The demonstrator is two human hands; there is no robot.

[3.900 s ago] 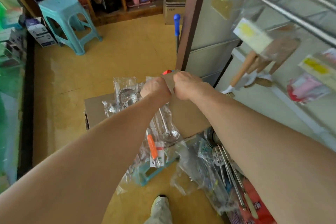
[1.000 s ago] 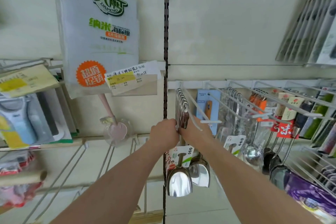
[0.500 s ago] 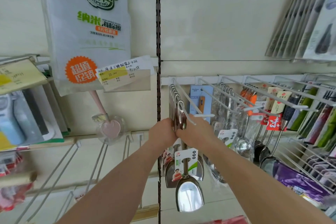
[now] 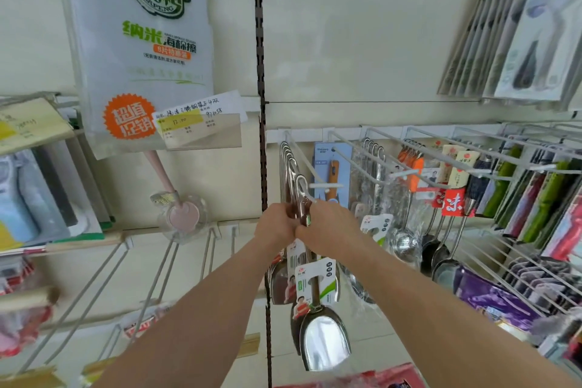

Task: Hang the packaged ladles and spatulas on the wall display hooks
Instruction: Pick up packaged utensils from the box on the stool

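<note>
Spatula (image 4: pixel 324 340): shiny steel blade, printed card label.

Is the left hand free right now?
No, the left hand grips the hanging spatula handles just below the hook, right beside the right hand.

L grip (image 4: pixel 275 224), R grip (image 4: pixel 327 227), forearms (image 4: pixel 201 309) bare.
</note>
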